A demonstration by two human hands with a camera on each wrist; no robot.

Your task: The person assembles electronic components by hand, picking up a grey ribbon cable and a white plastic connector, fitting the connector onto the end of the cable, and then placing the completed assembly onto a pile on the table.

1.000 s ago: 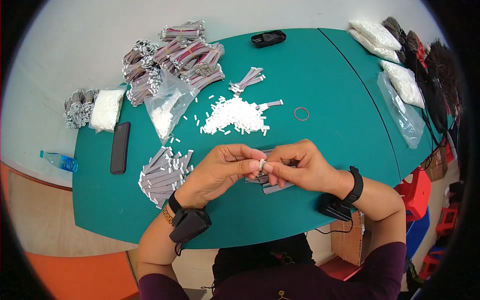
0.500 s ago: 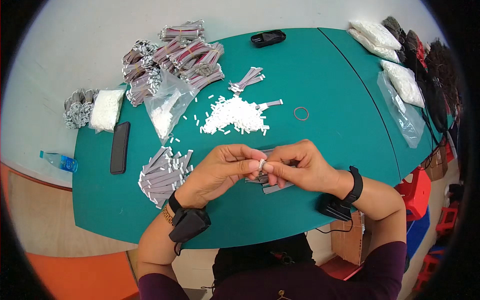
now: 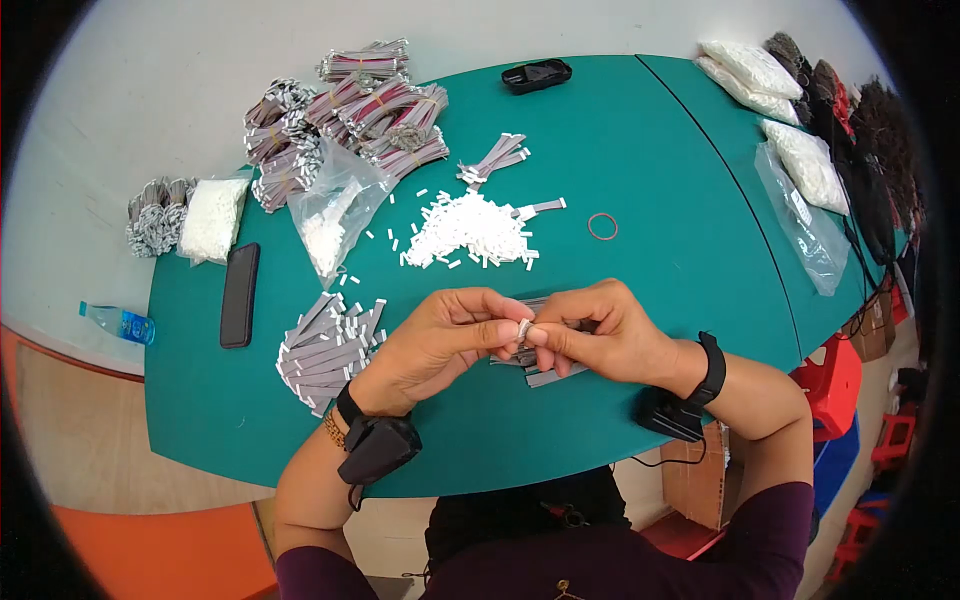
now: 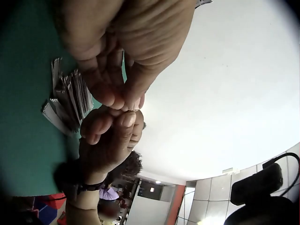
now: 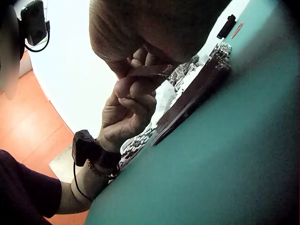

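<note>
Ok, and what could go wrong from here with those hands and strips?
The flat greyish ribbon strip might slip, as the left hand and right hand pinch it with their fingertips. The loose pile of grey, white-ended flat strips lies beside the left hand, which could knock it. A reaching hand might also scatter the loose heap of tiny white rectangular pieces.

A small pale piece [image 3: 524,328], mostly hidden where the left hand [image 3: 450,338] and right hand [image 3: 615,335] pinch it, is too small to make out, and the right hand partly covers grey strips [image 3: 550,378].
</note>
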